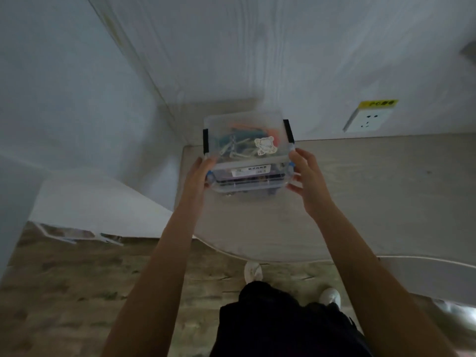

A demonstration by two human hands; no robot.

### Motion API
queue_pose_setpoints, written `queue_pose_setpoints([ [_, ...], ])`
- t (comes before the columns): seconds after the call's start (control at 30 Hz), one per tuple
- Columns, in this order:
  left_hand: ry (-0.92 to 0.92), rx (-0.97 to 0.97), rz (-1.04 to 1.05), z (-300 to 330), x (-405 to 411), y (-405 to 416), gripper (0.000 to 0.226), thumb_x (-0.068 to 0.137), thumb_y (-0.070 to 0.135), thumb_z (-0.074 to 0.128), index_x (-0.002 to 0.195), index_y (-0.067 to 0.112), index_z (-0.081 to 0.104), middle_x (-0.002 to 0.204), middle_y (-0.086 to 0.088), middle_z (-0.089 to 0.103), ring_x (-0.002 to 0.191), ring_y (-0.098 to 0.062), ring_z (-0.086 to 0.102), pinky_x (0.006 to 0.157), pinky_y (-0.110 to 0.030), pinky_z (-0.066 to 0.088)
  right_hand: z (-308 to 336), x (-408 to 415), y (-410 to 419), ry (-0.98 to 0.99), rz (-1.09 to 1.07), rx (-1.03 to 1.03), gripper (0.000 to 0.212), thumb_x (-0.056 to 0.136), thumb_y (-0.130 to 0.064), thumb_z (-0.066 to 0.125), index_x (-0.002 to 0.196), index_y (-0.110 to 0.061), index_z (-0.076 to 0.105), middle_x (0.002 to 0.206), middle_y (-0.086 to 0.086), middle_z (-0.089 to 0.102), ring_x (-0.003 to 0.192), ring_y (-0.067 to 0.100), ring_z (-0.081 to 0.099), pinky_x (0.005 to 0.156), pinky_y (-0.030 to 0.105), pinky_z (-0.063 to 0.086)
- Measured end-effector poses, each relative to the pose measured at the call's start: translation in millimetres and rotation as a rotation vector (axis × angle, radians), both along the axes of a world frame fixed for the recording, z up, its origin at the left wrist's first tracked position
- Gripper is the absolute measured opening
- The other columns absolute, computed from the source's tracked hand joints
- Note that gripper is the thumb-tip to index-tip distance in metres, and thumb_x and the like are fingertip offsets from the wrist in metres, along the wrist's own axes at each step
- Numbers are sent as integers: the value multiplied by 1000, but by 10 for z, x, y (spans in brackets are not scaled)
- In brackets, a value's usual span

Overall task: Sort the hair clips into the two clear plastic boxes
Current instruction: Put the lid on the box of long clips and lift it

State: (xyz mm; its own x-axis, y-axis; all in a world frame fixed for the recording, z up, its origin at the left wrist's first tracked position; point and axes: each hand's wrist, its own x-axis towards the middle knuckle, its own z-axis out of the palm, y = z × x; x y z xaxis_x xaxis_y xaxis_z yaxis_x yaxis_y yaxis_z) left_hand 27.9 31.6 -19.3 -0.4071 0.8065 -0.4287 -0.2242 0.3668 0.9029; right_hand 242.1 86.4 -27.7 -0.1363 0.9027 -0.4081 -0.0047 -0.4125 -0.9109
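Two clear plastic boxes are stacked one on the other above the far left corner of the table (360,191). The upper box (247,124) has black side latches, a lid with a white sticker, and several coloured hair clips inside. The lower box (248,180) has blue latches, a white label on its front and dark contents that I cannot make out. My left hand (199,173) grips the lower box's left end. My right hand (307,173) grips its right end. Whether the stack rests on the table or hangs just above it I cannot tell.
The pale table meets a white wall at the back, with a wall socket (367,119) under a yellow label to the right. A white slanted panel (98,202) stands left of the table. Wood-pattern floor (77,279) and my white shoes lie below.
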Motion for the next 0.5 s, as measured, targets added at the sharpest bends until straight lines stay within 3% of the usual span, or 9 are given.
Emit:
queue_pose_setpoints([
  [0.07,-21,9,-97,-45,296,5,32,66,40,63,87,17,55,53,11,46,46,-2,42,57,-23,29,3,360,-88,8,-41,13,40,85,-51,56,117,-29,48,111,-1,60,106,23,58,93,45,48],
  [0.1,-28,12,-144,-70,447,9,47,65,43,63,103,16,57,57,12,51,51,-1,47,59,-23,32,16,542,-133,16,-56,16,44,82,-53,56,117,-29,49,115,1,59,107,23,58,93,44,49],
  [0.13,-33,13,-169,-73,602,18,66,61,48,64,119,18,53,68,12,58,62,-3,54,65,-25,37,27,720,-172,23,-72,18,47,78,-55,57,117,-29,50,117,3,58,106,23,58,91,42,49],
  [0.2,-40,-2,-194,-70,1060,59,84,57,52,65,134,28,42,101,7,63,94,-14,59,83,-33,42,52,1199,-235,35,-111,33,49,75,-55,55,116,-29,50,118,7,58,104,24,59,86,38,51],
  [0.3,-61,-20,-243,-29,1731,144,75,70,43,64,138,34,33,119,2,56,116,-23,51,97,-41,37,83,1872,-261,29,-166,68,45,76,-52,54,113,-27,52,113,6,59,99,22,60,81,33,49],
  [0.4,-52,-14,-315,-25,2327,233,67,79,40,64,137,36,30,108,11,57,113,-22,52,93,-37,38,125,2503,-245,16,-213,109,33,72,-53,55,100,-36,54,98,-3,60,88,13,59,75,27,45],
  [0.5,-53,-14,-346,-38,2951,356,59,87,35,58,138,34,29,101,15,57,106,-18,53,95,-38,39,118,3147,-183,-16,-264,157,39,67,-58,57,99,-37,55,91,-6,60,82,9,59,73,26,44],
])
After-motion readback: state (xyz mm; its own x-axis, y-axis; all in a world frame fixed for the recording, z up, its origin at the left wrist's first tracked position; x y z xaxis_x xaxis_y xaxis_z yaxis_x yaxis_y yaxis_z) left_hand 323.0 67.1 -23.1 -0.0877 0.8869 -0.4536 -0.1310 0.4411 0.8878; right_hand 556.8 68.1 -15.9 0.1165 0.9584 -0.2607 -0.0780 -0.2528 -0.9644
